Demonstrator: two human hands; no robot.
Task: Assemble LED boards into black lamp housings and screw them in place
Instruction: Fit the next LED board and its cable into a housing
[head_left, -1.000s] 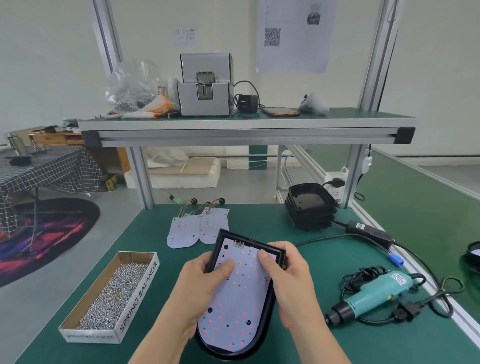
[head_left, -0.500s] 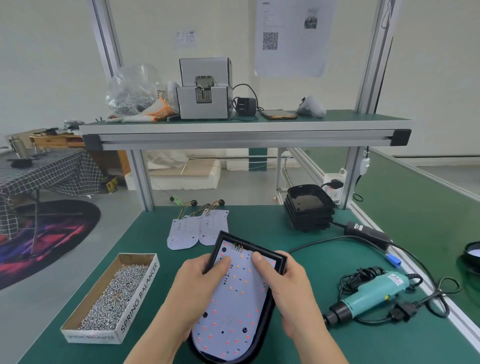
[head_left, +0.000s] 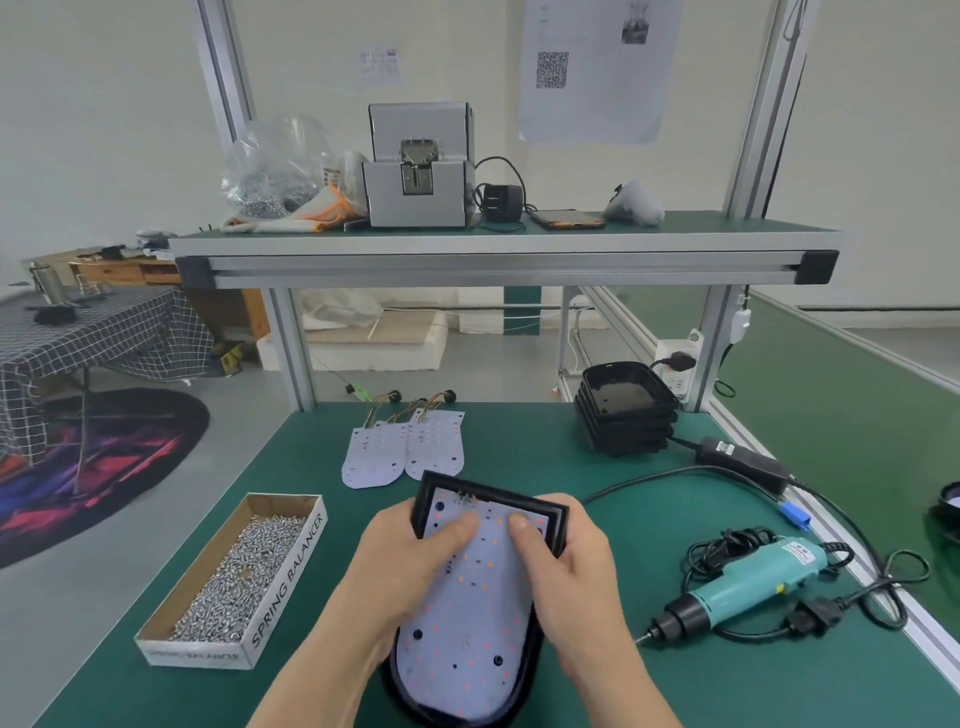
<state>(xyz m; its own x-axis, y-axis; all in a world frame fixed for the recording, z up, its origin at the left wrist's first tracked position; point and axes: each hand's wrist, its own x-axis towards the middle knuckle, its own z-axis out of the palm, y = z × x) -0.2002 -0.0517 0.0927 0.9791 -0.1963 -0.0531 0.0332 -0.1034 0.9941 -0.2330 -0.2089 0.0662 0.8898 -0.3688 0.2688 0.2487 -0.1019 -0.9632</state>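
A black lamp housing (head_left: 556, 512) lies on the green bench near the front edge, with a white LED board (head_left: 470, 629) dotted with red and orange LEDs sitting inside it. My left hand (head_left: 400, 571) grips the housing's left side, thumb pressed on the board. My right hand (head_left: 576, 571) grips the right side, thumb also on the board. Two loose LED boards (head_left: 402, 449) with wire leads lie farther back. A stack of empty black housings (head_left: 626, 410) stands at the back right.
An open cardboard box of screws (head_left: 236, 577) sits at the left. A teal electric screwdriver (head_left: 748, 584) with coiled cable lies at the right, its power adapter (head_left: 743, 460) behind it. An overhead shelf (head_left: 504, 254) carries a screw feeder and a bag of screws.
Both thumbs have slid a little up the board toward its far end. The housing and board stay in the same spot between my hands.
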